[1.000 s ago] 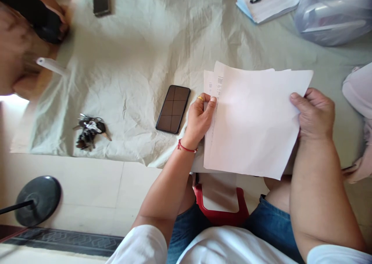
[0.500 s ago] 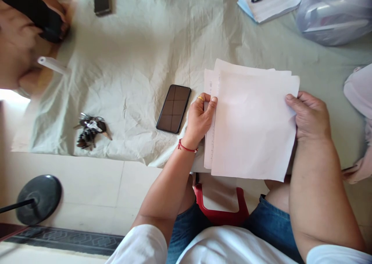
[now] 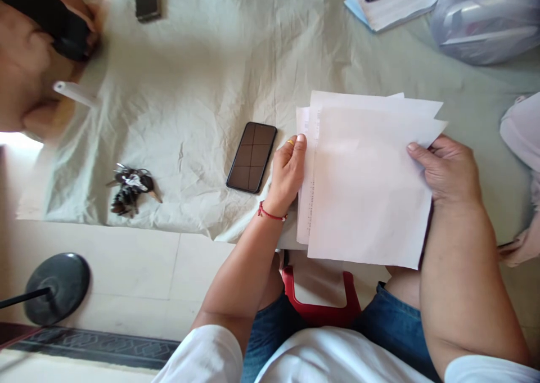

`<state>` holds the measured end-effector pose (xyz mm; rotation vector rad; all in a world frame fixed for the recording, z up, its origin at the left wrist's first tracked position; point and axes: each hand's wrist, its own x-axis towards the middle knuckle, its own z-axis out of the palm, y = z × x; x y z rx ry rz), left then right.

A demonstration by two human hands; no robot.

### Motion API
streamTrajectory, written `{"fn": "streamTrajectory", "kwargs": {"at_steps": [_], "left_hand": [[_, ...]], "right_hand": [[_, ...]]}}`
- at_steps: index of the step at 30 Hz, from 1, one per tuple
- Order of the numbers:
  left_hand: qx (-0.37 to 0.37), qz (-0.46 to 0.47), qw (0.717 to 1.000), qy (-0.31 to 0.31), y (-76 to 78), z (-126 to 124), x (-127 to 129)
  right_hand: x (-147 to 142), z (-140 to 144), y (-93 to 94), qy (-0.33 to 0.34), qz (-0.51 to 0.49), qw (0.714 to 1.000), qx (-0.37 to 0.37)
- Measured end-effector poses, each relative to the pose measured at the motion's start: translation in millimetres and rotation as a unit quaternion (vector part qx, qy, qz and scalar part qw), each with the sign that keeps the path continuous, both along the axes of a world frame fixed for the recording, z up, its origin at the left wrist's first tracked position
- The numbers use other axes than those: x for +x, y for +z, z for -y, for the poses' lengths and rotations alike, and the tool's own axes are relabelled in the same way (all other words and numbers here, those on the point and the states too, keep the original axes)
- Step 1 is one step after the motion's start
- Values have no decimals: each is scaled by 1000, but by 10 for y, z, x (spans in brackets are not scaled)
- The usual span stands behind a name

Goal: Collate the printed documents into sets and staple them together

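We see a loose stack of white papers [image 3: 367, 186] at centre right of the frame, held over the near edge of a crumpled pale cloth [image 3: 202, 90]. Left hand [image 3: 287, 175] grasps the stack's left edge, fingers curled on it, gold ring and red wrist thread showing. Right hand [image 3: 447, 169] grips the right edge, thumb on top of the top sheet, fingers behind. Sheets are fanned, not squared. Just left of the left hand a dark phone [image 3: 252, 157] lies face up on the cloth. Bunch of keys [image 3: 130, 189] at left, well apart. Small dark box [image 3: 147, 0] upper left. Notepad with pen [image 3: 390, 0] and a plastic bag [image 3: 485, 20] upper right. Red stool [image 3: 320, 310] at bottom centre.
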<state>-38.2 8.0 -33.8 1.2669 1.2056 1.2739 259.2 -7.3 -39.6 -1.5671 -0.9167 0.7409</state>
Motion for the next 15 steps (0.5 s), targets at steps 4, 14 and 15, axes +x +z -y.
{"fn": "streamTrajectory", "kwargs": {"at_steps": [4,14,15], "left_hand": [[12,-3,1000,-4,-26,-33,5],[-34,14,999,-38,-81,-29,-70],[-21,21,999,-35,-107,-36,-76]], "right_hand": [[33,-2,31,-20,15,1000,-14],[373,28,105,-31,-123,992,8],[424,25,106,-25,-119,992,23]]}}
